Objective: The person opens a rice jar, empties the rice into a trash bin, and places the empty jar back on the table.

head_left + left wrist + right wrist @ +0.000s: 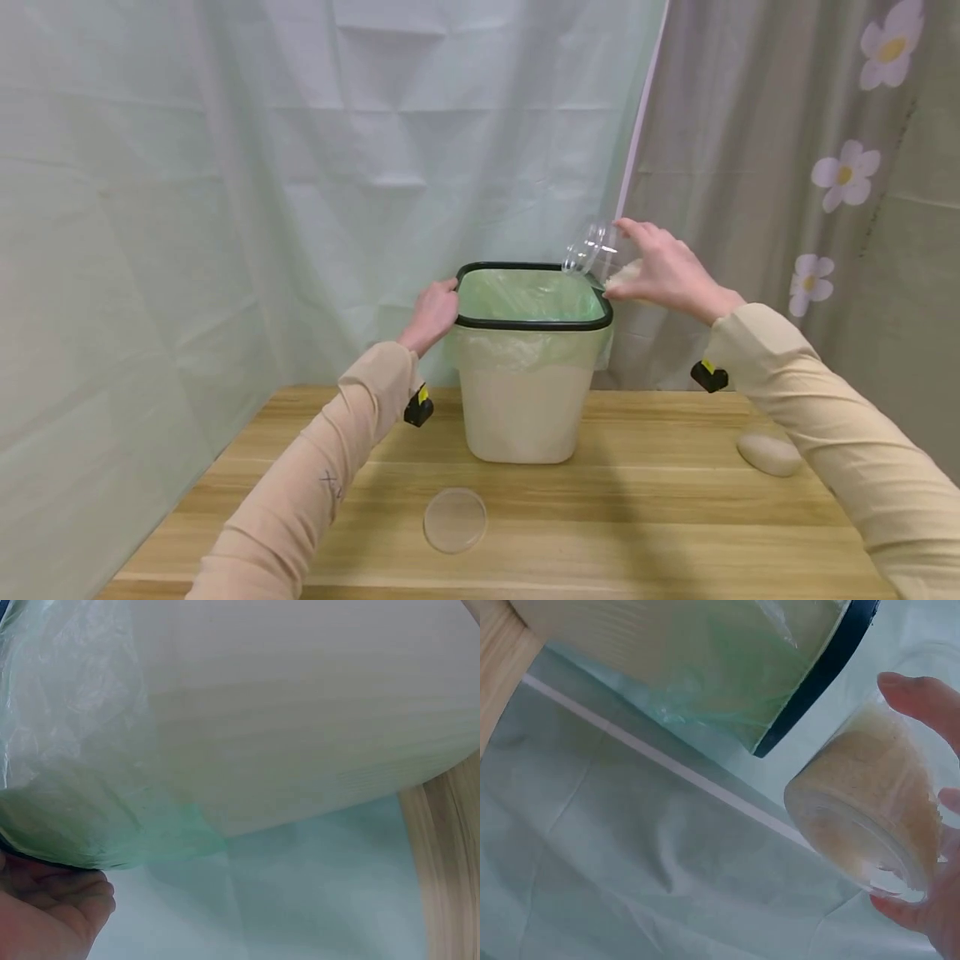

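Our left hand (437,314) grips the bin rim (534,326); our right hand (667,268) holds a jar (866,795) tilted by the opposite edge (604,307)!

The head view is bright and evenly lit; soft-edged shadows spread over the light-brown wood-grain desk (720,550) toward its front edge, on either side of the cream plastic bin (521,408). Glints streak the clear round plastic jar (591,247). Both wrist views look dimmer, hazy, low in contrast.
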`<act>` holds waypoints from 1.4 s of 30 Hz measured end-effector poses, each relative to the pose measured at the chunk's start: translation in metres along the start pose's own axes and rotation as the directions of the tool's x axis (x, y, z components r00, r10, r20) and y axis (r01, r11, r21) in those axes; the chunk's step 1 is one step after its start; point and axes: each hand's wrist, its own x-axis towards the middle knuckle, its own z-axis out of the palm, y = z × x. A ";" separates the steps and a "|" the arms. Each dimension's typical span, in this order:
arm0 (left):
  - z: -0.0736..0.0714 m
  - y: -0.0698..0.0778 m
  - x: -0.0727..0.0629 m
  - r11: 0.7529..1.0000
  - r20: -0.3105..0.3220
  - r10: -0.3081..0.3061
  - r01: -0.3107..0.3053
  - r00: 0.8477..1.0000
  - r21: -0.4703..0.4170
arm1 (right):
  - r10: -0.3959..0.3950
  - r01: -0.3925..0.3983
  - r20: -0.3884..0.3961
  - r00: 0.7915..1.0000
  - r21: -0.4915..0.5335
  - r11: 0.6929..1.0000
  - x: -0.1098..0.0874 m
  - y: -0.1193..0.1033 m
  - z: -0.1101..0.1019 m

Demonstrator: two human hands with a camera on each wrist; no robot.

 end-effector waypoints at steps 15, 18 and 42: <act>-0.002 -0.002 0.000 1.000 -0.003 -0.004 0.005 1.000 0.006 | -0.114 0.125 0.079 0.990 -0.156 0.980 0.017 -0.007 0.000; -0.002 -0.003 0.000 1.000 -0.003 0.000 0.000 1.000 0.016 | -0.144 0.159 0.088 0.986 -0.190 0.969 0.020 -0.009 0.001; 0.002 0.006 -0.001 0.998 0.012 0.045 -0.045 0.999 0.040 | -0.344 0.372 0.142 0.928 -0.339 0.864 0.029 -0.015 0.002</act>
